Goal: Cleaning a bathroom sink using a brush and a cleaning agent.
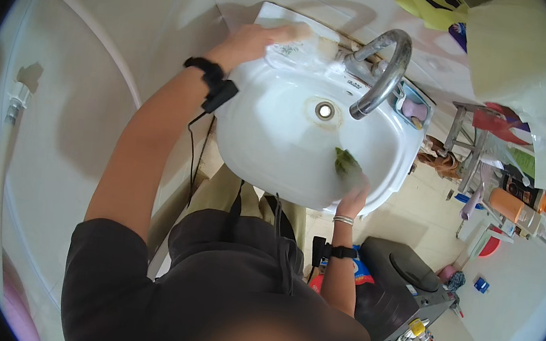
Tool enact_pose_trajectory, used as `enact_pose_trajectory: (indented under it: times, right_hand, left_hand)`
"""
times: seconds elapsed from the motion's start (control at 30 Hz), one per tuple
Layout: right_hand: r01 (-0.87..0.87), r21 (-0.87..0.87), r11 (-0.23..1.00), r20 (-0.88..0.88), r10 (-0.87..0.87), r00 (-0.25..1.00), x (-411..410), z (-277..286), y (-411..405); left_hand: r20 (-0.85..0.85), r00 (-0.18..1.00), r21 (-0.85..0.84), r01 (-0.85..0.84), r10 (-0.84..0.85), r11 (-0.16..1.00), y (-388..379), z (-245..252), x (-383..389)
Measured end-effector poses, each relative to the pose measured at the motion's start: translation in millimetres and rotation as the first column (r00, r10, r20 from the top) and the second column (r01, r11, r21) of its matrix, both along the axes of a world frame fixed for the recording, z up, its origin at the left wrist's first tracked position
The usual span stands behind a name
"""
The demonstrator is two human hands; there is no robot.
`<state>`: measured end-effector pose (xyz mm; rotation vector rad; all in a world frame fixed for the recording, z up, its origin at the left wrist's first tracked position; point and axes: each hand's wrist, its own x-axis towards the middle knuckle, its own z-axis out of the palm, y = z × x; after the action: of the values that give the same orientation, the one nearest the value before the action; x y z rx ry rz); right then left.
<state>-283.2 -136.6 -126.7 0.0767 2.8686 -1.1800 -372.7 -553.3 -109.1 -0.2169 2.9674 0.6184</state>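
Observation:
A white ceramic washbasin (276, 145) lies before me, its drain hole (325, 110) uncovered and a curved metal faucet (390, 72) over its right part. Blurred by motion, my left hand (273, 36) is at the basin's back left ledge, on or beside a whitish thing with a small green pattern (289, 50) that I cannot name surely. Over the basin's front right part, my right hand (355, 192) holds a green cloth or leafy thing (346, 164), also partly blurred.
A blue soap dish (425, 118) with a purple soap bar (414, 109) sits at the basin's right back corner. Bottles, among them an orange one (506, 204), stand on a rack at right. A dark washing machine (392, 275) is behind my right arm. A pale hose (92, 23) hangs at left.

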Motion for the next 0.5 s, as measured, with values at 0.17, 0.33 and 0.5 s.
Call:
enact_pose_trajectory:
  times: [0.17, 0.33, 0.5]
  right_hand:
    - [0.065, 0.202, 0.977, 0.166, -0.1, 0.981, 11, 9, -2]
    - [-0.096, 0.42, 0.902, -0.014, 0.112, 0.994, 22, -29, 6]
    - [-0.045, 0.504, 0.863, -0.069, 0.092, 0.993, 27, -33, -2]
  left_hand:
    - [0.07, 0.985, 0.043, -0.161, 0.158, 0.986, 28, -7, 7]
    - [0.125, 0.992, -0.001, -0.009, 0.009, 1.0, 43, 14, -15]
    - [-0.018, 0.996, 0.111, -0.087, 0.089, 0.99, -25, -24, 45]
